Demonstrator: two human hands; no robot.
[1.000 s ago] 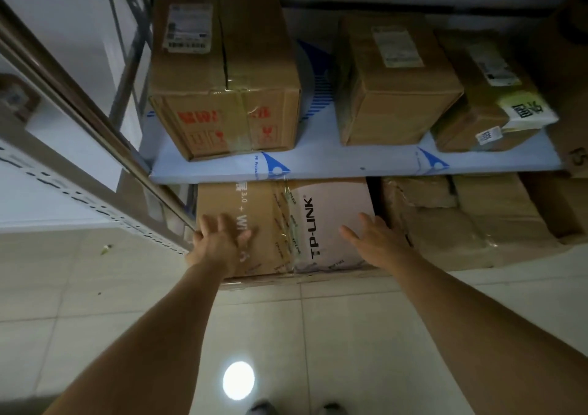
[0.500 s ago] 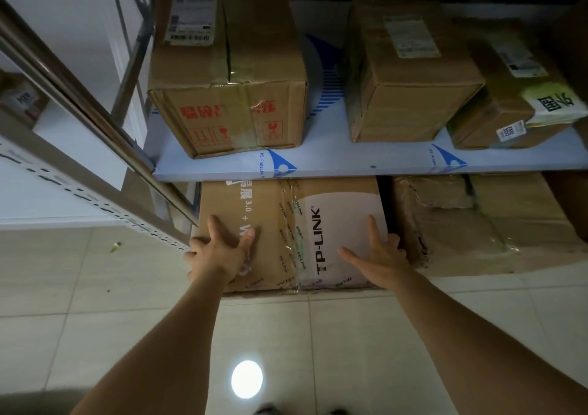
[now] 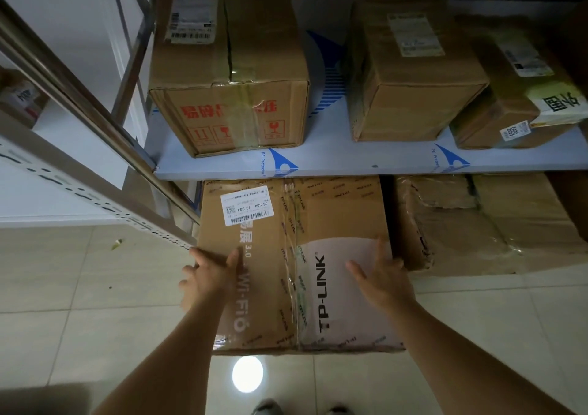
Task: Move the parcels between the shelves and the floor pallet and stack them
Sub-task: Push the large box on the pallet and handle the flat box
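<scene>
A large brown TP-LINK parcel (image 3: 286,287) with a white label lies on the floor tiles, sticking out from under the lowest shelf board (image 3: 350,161). My left hand (image 3: 206,274) grips its left edge, thumb on top and fingers curled round the side. My right hand (image 3: 381,278) holds the right edge, thumb spread on the top face and fingers reaching over the side. Three more parcels stand on the shelf board: a big carton with red print (image 3: 229,64), a plain brown box (image 3: 410,74) and a taped box with a yellow-green bag (image 3: 509,90).
Crumpled, film-wrapped parcels (image 3: 477,224) sit under the shelf right beside the TP-LINK parcel. A slanted metal rack frame (image 3: 95,122) runs down on the left, close to my left hand. Pale tiled floor (image 3: 79,287) lies open at the left and front, with my shoes (image 3: 267,408) at the bottom edge.
The TP-LINK parcel has slid out from under the shelf toward me, showing its white label. Both hands moved from its top face to its side edges.
</scene>
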